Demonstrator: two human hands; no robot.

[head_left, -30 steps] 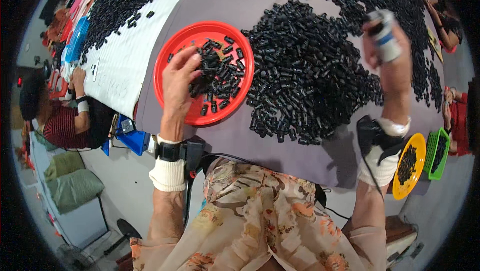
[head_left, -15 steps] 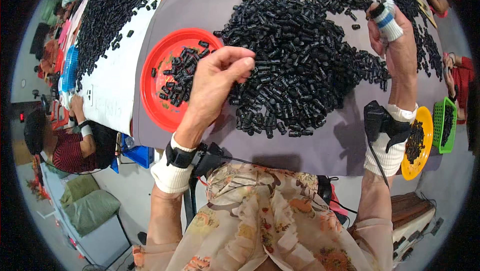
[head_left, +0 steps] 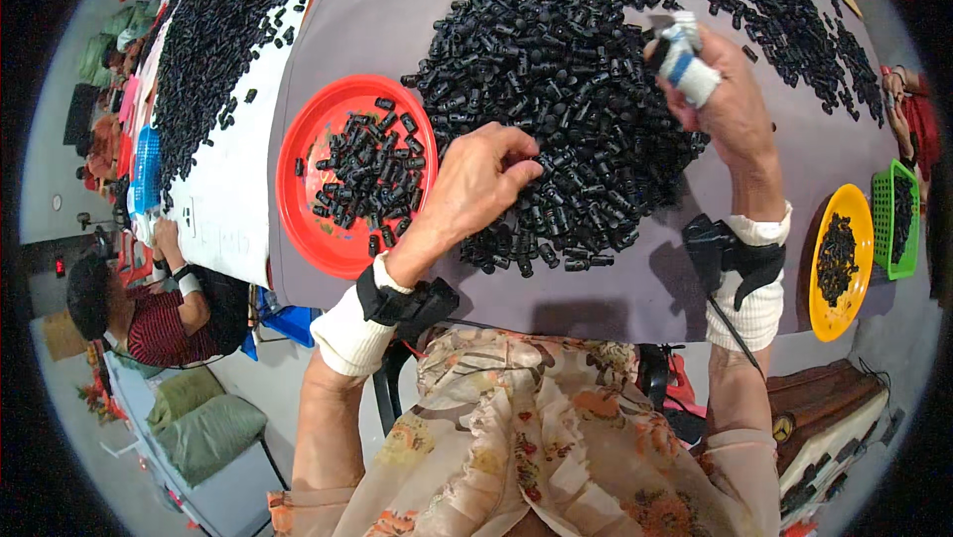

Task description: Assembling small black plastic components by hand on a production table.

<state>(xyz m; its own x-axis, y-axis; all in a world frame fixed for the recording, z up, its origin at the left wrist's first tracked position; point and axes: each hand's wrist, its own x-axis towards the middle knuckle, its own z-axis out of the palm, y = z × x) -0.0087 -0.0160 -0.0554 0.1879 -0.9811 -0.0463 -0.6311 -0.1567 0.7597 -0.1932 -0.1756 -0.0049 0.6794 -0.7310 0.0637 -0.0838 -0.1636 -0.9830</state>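
A large pile of small black cylindrical pieces [head_left: 556,70] lies before me on the grey table covering. At its near left side is my left hand [head_left: 486,180], its fingers curled and the thumb close to the forefinger; anything between them is hidden. My right hand [head_left: 720,90] is over the pile's right edge, slightly blurred, with bent fingers and a white and blue wrap [head_left: 685,66] on one of them. What those fingers hold cannot be made out. Beside my left wrist stands a red plate [head_left: 298,224] with many of the same pieces [head_left: 362,165] in it.
A yellow plate [head_left: 862,229] and a green basket [head_left: 905,249], both holding black pieces, stand at the right. More black heaps lie at the far left [head_left: 213,51] and far right [head_left: 774,1]. A person in a striped top [head_left: 164,319] sits at the left; another person's arm [head_left: 898,110] shows right.
My right hand has moved left to the pile, and the trail of pieces at its right side has drawn in. My left hand has shifted right and slightly nearer. The view has shifted a little.
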